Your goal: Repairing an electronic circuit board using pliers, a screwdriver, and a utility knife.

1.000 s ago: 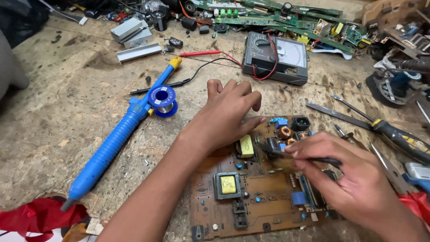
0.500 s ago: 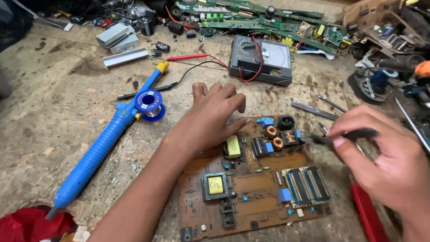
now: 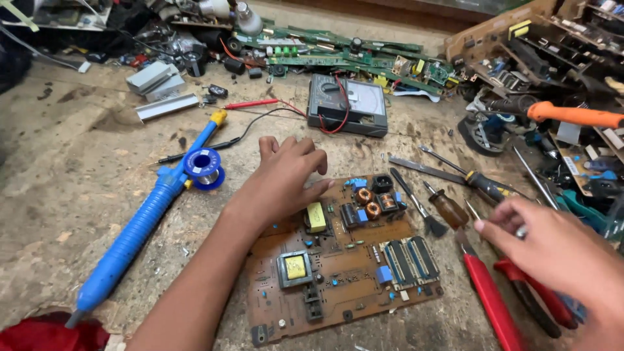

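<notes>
Our left hand (image 3: 283, 182) lies flat and open on the top edge of the brown circuit board (image 3: 338, 260), so the board stays put on the rough tabletop (image 3: 84, 175). Our right hand (image 3: 559, 253) hovers over the red-handled pliers (image 3: 491, 302); its grip looks loose, holding nothing we can see
</notes>
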